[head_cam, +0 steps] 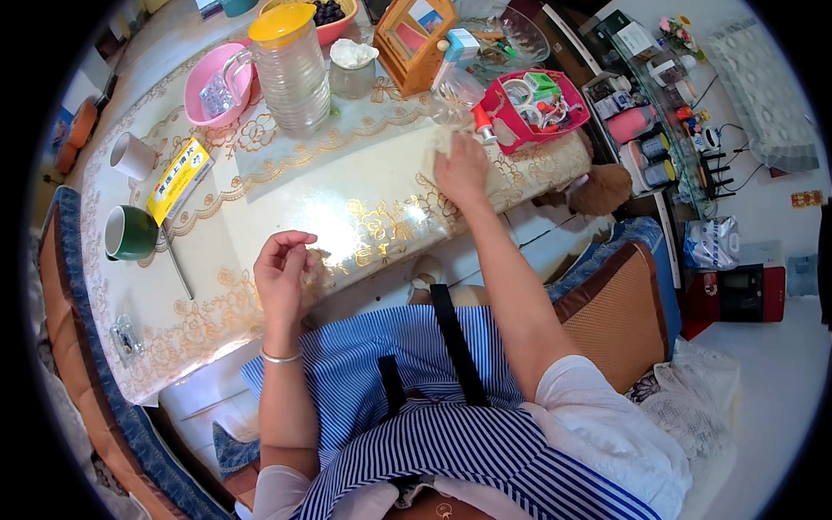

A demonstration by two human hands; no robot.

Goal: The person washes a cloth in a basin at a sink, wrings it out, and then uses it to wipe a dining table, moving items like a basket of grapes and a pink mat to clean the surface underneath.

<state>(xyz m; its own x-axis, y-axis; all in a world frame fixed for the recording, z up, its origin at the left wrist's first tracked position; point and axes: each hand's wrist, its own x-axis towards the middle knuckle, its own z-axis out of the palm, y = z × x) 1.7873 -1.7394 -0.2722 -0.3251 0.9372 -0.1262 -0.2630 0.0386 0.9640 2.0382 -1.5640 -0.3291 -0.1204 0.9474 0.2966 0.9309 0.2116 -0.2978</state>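
Note:
My right hand (465, 172) reaches forward onto the table, fingers down on a pale cloth (444, 144) that is blurred and mostly hidden beneath them. The pink basket (536, 133) of small items and a red-and-white tube (483, 123) lie just beyond that hand. Over the near edge of the table, my left hand (283, 268) hovers with loosely curled fingers and nothing visible in them. Below both hands spreads a shiny tablecloth (292, 195) with gold flower patterns.
Left on the table are a yellow box (180, 181), a green mug (130, 233), a white cup (132, 156) and a metal stick (177, 266). Farther back stand a lidded plastic pitcher (292, 84), a pink bowl (201, 116) and a wooden-framed mirror (416, 49). A chair (614, 309) is at right.

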